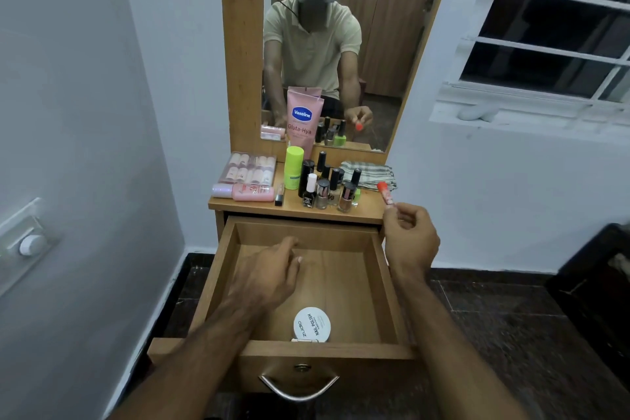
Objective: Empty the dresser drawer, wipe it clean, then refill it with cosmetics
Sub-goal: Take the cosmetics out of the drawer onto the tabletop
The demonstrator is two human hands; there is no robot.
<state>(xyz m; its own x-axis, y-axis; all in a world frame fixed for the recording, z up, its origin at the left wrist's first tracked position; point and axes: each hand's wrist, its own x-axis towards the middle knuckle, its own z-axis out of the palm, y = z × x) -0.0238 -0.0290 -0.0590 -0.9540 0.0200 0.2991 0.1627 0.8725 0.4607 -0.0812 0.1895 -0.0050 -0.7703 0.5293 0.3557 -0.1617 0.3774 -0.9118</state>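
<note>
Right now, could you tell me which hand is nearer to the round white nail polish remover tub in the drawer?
Left. The left hand reaches into the drawer just beyond the tub; the right hand holds a red-capped tube above the drawer's right edge.

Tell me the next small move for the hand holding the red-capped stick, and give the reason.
Probably set the red-capped stick down on the dresser top beside the nail polish bottles. The right hand pinches it above that edge, where the other cosmetics are gathered, while the drawer holds only a white round container and the left hand reaches inside.
</note>
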